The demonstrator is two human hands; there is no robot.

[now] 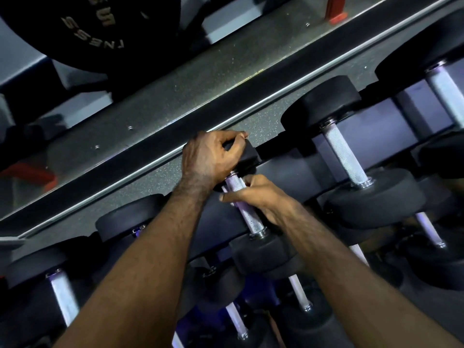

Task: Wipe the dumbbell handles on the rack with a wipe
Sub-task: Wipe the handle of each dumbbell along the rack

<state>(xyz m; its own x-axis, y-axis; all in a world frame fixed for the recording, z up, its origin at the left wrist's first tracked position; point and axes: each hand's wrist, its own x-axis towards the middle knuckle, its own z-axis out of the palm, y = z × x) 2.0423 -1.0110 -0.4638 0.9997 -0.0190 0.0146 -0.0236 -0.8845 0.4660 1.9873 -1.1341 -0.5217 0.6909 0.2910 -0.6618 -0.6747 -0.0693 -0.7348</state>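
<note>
A small black dumbbell (261, 249) lies on the top tier of the rack (283, 169), and its knurled silver handle (252, 221) runs toward me. My left hand (213, 154) grips the far head of this dumbbell from above. My right hand (261, 197) is curled round the upper part of the handle. Pale slivers of what looks like a wipe (224, 189) show at my fingertips; the rest of it is hidden under the hand.
More black dumbbells sit on the same tier: one to the right (344, 156), one at the far right (444, 89) and one at the lower left (60, 297). A lower tier holds several more (298, 295). A large weight plate (95, 28) stands at the top left on the speckled floor.
</note>
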